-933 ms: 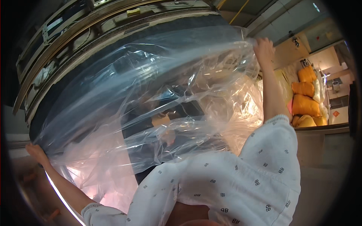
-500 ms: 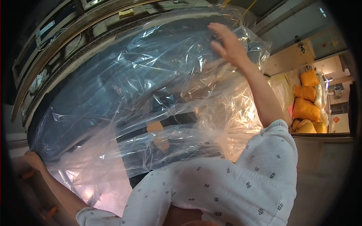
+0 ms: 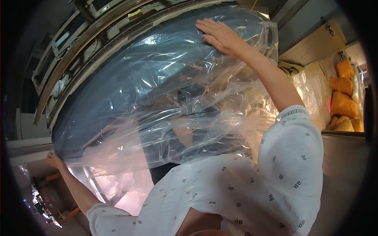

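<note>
A large clear plastic sheet (image 3: 157, 84), wrinkled and shiny, spreads over a dark blue-grey surface (image 3: 92, 94) with a curved far edge. My right hand (image 3: 222, 37) lies palm down on the sheet near its far right part, fingers stretched out. At the far left end, my left hand (image 3: 55, 160) has its fingers closed at the sheet's near left corner; the exact grip is small and partly hidden. The near part of the sheet hangs in loose folds before my body, and dark and tan shapes show through it.
A long machine frame with rails (image 3: 75, 55) runs along the far left side. Orange stuffed bags (image 3: 344, 102) are stacked at the right, beside more clear plastic (image 3: 311, 88). A wooden board (image 3: 315, 45) stands behind them. Orange-brown bars (image 3: 53, 177) stick out below my left hand.
My right hand has come down flat onto the sheet, shifting left, and the plastic under it lies smoother. My left hand stays at the left corner. The whole view has shifted slightly.
</note>
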### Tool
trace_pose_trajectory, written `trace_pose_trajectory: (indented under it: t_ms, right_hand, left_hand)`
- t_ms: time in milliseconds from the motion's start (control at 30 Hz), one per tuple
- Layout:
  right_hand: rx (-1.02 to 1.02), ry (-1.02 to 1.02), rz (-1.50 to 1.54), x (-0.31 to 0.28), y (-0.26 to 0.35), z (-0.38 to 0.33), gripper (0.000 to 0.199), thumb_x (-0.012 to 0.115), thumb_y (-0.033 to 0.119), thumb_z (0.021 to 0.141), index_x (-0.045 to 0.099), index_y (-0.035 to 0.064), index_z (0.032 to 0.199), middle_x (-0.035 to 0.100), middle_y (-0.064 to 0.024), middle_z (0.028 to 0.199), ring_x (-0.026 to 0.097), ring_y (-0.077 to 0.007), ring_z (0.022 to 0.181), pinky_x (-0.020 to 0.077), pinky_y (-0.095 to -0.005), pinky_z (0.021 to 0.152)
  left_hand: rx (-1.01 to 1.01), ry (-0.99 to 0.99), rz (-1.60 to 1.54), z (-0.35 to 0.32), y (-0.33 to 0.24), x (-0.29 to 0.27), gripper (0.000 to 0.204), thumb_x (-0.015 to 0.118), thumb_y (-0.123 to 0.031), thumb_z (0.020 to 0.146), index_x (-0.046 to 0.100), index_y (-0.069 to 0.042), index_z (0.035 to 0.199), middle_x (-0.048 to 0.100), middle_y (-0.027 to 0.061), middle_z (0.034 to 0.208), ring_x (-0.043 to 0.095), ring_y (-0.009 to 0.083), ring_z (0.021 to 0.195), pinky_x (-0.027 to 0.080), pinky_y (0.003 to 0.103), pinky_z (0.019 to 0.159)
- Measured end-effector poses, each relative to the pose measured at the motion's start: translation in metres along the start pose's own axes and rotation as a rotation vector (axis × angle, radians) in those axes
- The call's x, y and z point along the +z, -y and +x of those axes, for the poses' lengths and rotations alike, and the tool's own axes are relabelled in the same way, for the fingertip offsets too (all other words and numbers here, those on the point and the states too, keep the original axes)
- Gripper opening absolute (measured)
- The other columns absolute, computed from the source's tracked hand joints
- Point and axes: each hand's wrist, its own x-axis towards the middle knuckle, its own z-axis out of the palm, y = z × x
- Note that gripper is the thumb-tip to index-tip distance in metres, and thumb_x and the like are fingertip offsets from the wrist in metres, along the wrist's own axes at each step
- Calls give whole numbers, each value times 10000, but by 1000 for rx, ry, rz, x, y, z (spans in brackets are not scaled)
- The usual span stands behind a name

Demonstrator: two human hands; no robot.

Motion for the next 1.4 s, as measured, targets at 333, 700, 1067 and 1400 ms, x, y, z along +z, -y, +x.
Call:
trace_pose_trajectory:
  t_ms: [333, 700, 1067, 1400]
  right_hand:
    - [166, -117, 44, -18, 58, -32, 353, 514, 267, 836, 538, 26, 1093, 517, -114, 1065, 470, -290, 998, 410, -376, 821]
    - [401, 80, 458, 0, -9, 28, 169, 634, 202, 740, 581, 45, 767, 564, -58, 681, 555, -208, 560, 430, -336, 546]
    - [379, -762, 980, -119, -72, 116, 105, 498, 147, 877, 504, 52, 919, 615, -74, 870, 548, -128, 699, 441, -260, 638]
    - [625, -609, 431, 40, -134, 67, 146, 527, 142, 803, 530, 25, 891, 563, -83, 812, 531, -176, 777, 417, -296, 735]
  left_hand:
    - [-532, 183, -806, 1, 31, -180, 182, 511, -160, 876, 563, -16, 973, 589, 41, 834, 533, 110, 704, 425, 243, 584]
    - [-700, 388, -1000, -85, 10, -244, 231, 534, -209, 888, 531, -59, 1063, 561, -17, 881, 511, 52, 763, 419, 196, 659]
    - [-587, 7, -1219, 8, -57, -144, 198, 529, -215, 859, 562, -35, 933, 548, 36, 779, 521, 142, 701, 433, 276, 626]
    - [-290, 50, -718, -34, -172, -3, 246, 540, -208, 847, 598, -7, 975, 628, 94, 918, 581, 181, 831, 440, 281, 774]
